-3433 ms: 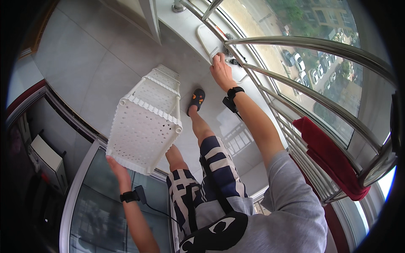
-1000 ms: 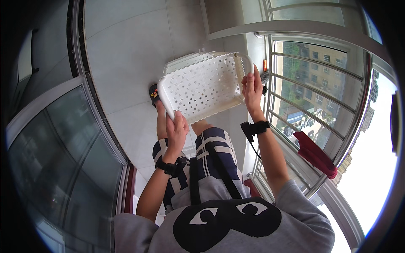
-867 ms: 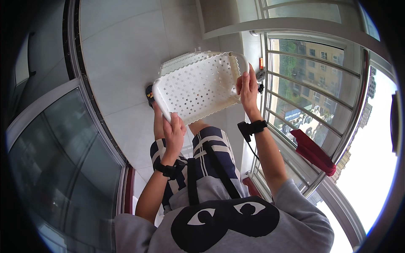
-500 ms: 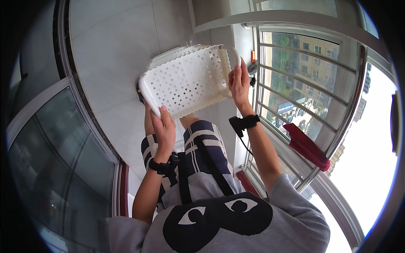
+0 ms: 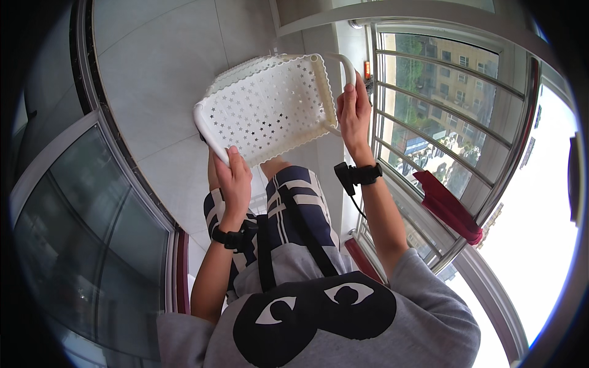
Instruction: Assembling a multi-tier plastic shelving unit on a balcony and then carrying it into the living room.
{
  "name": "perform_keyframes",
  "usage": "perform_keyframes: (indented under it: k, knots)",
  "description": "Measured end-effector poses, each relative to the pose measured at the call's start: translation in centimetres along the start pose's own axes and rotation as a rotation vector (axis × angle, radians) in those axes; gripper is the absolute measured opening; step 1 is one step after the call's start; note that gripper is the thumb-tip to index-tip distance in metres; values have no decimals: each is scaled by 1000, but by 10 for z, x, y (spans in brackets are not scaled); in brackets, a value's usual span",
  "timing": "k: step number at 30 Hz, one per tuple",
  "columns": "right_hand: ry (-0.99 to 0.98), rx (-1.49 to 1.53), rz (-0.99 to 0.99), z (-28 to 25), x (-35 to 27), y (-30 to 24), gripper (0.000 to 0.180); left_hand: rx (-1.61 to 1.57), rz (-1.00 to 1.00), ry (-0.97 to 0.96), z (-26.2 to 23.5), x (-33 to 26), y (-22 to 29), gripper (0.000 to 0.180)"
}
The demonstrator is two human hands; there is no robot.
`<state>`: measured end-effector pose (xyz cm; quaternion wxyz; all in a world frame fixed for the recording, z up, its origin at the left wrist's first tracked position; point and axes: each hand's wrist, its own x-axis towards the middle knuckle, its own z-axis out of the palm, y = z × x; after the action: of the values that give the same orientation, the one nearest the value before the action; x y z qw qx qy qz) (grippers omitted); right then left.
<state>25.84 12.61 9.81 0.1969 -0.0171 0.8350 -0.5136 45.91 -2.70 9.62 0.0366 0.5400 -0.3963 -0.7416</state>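
A white plastic basket (image 5: 264, 110) with star-shaped holes and a scalloped rim hangs in front of my legs, tilted so that I look into it. Nothing shows inside. White handles stick out at both ends. My left hand (image 5: 234, 179) is closed round the left handle near its lower end, thumb on top. On the other side my right hand (image 5: 354, 116) grips the right handle, which stands out from the basket's end. Black bands circle both my wrists.
To the right a barred window (image 5: 448, 110) has metal rails (image 5: 454, 94), with a dark red cloth (image 5: 446, 205) over one. A glass sliding door (image 5: 92, 227) stands on the left. Grey floor tiles (image 5: 159, 55) spread beneath and beyond the basket.
The basket has shifted slightly up and left in view. Its right handle now stands farther out from the basket's end, with my right hand still on it.
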Motion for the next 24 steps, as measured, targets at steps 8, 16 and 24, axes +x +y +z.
perform_keyframes:
  k: [8, 16, 24]
  knots:
    - [-42, -219, 25, -9, -3, 7, 51, 22, 9, -156, -9, 8, 0, 23]
    - [-22, 50, 61, -8, -8, -6, 51, 5, 10, -175, -12, 8, -1, 25]
    - [-28, -19, 7, -7, -7, 13, 50, -8, 22, -195, -11, 7, -1, 25]
